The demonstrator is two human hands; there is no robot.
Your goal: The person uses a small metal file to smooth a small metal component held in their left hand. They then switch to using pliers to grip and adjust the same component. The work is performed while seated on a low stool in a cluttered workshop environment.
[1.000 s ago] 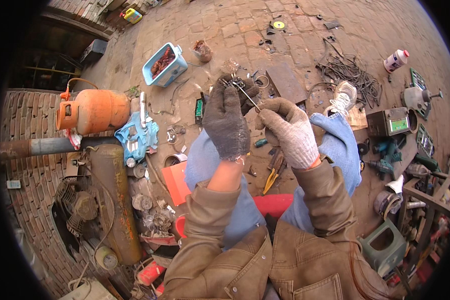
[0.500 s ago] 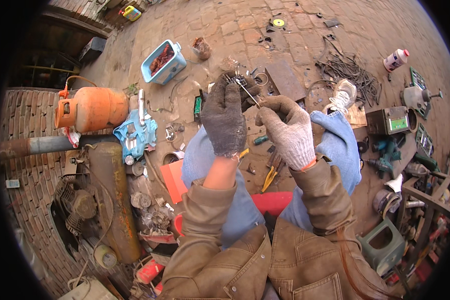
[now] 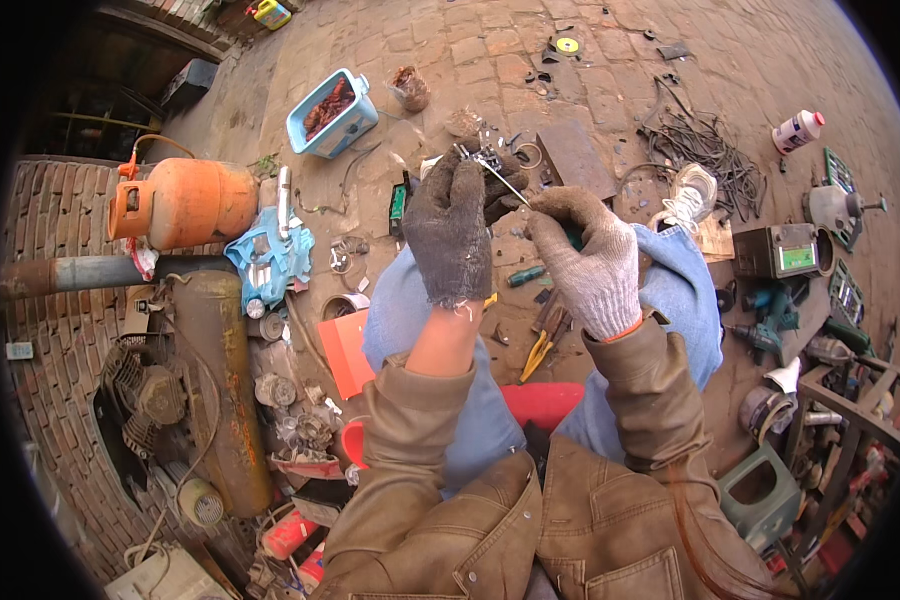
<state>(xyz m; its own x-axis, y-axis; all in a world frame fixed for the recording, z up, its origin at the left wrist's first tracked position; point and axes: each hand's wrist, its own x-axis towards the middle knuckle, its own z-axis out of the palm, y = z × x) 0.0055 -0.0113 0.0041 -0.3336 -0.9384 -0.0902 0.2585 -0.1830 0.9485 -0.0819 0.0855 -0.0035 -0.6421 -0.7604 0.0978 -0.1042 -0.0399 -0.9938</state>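
My left hand (image 3: 452,230), in a dark glove, is closed round a small dark mechanical part (image 3: 484,157) with shiny metal bits at its top. A thin metal rod (image 3: 509,187) slants from that part toward my right hand (image 3: 588,255), which wears a pale grey glove. Thumb and forefinger of the right hand are pinched together at the rod's near end. The gloved fingers hide much of the part, so its exact kind is unclear. Both hands are held above the ground, over my knees.
A blue tub (image 3: 361,112) of reddish-brown pieces stands ahead, near a flat metal plate (image 3: 576,160). Yellow-handled pliers (image 3: 538,358) and a teal-handled tool (image 3: 526,276) lie between my legs. An orange gas cylinder (image 3: 202,205) is at left; cables (image 3: 705,150) and a teal drill (image 3: 770,325) are at right.
The view has shifted slightly. Both hands keep nearly the same pose, with the rod still between them; the right hand's fingers have turned a little.
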